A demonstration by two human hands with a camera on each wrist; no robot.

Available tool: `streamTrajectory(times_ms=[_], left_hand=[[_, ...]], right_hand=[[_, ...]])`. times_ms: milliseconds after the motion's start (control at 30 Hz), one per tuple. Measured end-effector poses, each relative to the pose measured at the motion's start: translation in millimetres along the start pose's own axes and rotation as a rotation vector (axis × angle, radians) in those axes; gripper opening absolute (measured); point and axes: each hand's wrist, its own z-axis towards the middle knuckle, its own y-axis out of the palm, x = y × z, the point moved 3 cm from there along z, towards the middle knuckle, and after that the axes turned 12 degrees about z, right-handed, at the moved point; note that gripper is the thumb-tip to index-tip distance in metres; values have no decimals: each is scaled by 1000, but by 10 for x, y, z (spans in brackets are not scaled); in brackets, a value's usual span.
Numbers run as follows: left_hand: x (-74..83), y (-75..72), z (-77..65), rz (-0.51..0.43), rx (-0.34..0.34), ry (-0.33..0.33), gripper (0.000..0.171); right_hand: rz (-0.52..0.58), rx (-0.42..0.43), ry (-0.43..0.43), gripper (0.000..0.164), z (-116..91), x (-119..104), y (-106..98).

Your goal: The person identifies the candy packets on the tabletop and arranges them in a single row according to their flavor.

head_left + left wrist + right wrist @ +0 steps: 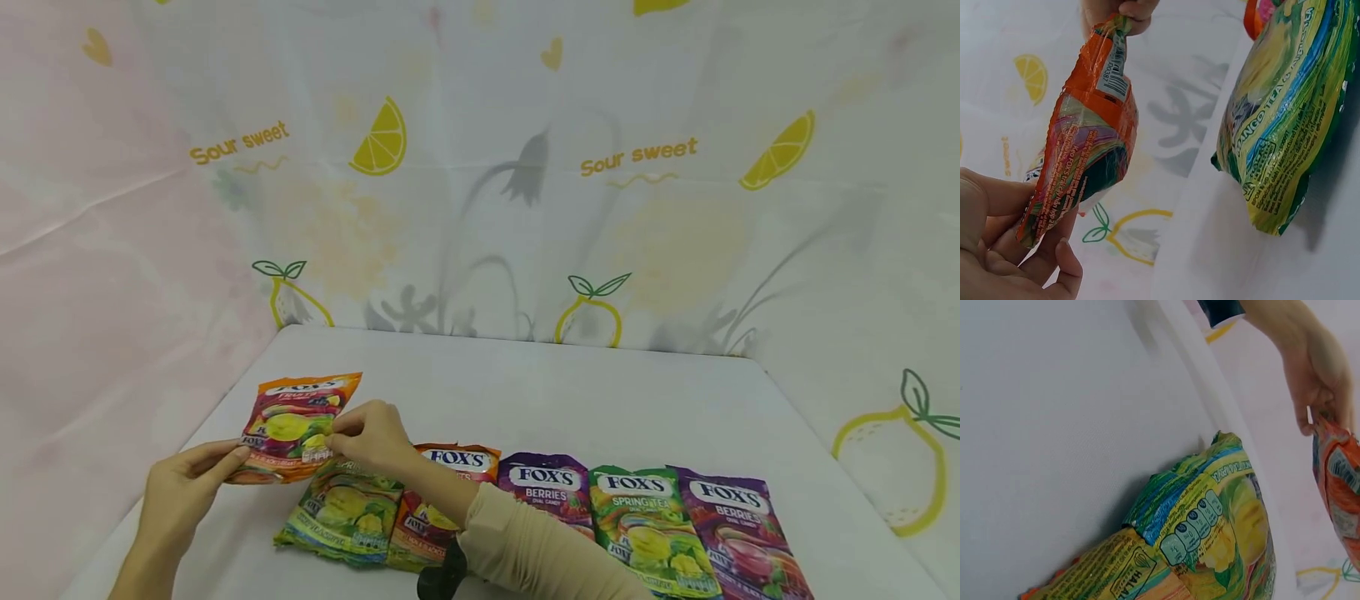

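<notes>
Head view has the orange Fox's Fruits candy bag (288, 429) up between both hands: left hand (178, 492) pinching the edge on its side, right hand (377, 437) pinching the opposite one. Probably light, squishy and slick (thin film, pillowy middle), so I'd grab the flat seals. White table (525, 383) below the hands, lemon-print backdrop (480, 208) beyond.
</notes>
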Motion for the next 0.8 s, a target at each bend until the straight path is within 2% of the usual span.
streamTrajectory(times_ms=[67, 167, 467, 700, 800], left_hand=[[176, -17, -82, 4, -4, 27, 34], [306, 1, -135, -4, -7, 49, 35], [363, 108, -127, 1, -44, 61, 43], [442, 171, -119, -24, -42, 115, 39], [473, 196, -112, -34, -62, 135, 39]], right_hand=[[17, -1, 16, 15, -6, 15, -40], [32, -2, 29, 16, -14, 32, -88], [53, 3, 5, 14, -51, 55, -225], [47, 7, -2, 15, -77, 94, -322], [45, 11, -2, 16, -87, 105, -362]])
